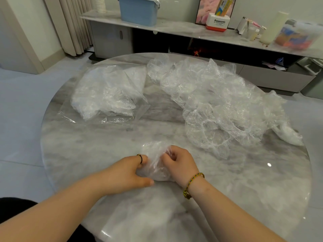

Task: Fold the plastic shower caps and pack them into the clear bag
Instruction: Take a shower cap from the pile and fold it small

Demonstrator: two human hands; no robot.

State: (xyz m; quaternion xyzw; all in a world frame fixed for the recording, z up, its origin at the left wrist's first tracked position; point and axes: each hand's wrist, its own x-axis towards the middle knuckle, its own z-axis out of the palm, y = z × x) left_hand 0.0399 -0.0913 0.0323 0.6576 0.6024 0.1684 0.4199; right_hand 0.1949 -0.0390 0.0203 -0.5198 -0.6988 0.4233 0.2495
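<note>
**Two hands bunch a shower cap on a round marble surface**

Head view, looking down and forward. Near the middle, the left grip [125,173] and the right grip [178,163] meet over one crumpled shower cap [155,165]. Both have their fingers curled into the thin plastic and pinch it between them, low on the surface [87,154]. The left grip wears a dark ring [139,158]. A braided bracelet [192,185] circles the right wrist.

Far right lies a wide, loose pile of unfolded caps [218,105], spilling toward the right rim. Its near edge comes close to the right grip but does not touch it. Far left lies the clear bag [104,91], flat on its side, with crumpled plastic inside. A bare strip of marble separates the bag from the pile.

The surface is round, glossy, grey-white marble. Around it is a pale floor [21,110]. Along the far wall runs a low shelf [174,28] bearing a blue bin [139,11], a white and red Panasonic box [217,22] and a clear container [300,35]. A pleated curtain [73,23] hangs at far left.
</note>
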